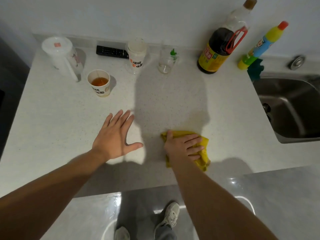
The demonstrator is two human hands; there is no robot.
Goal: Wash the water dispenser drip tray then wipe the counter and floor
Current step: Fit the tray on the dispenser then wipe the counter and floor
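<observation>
- Status: counter wipe underway, judging by right hand [181, 146] pressing flat on crumpled yellow cloth [205, 142] on speckled white counter [52, 122], left of steel sink [294, 108].
- Left hand [114, 135] splayed, empty, further left.
- No drip tray in view; grey floor [285, 196] likely pending.

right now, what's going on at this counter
A person is wiping the white counter: the right hand presses a yellow cloth flat near the front edge, while the left hand is spread open beside it, holding nothing. A paper cup of brown liquid and a dark sauce bottle stand further back, and the sink is off to the right.
</observation>
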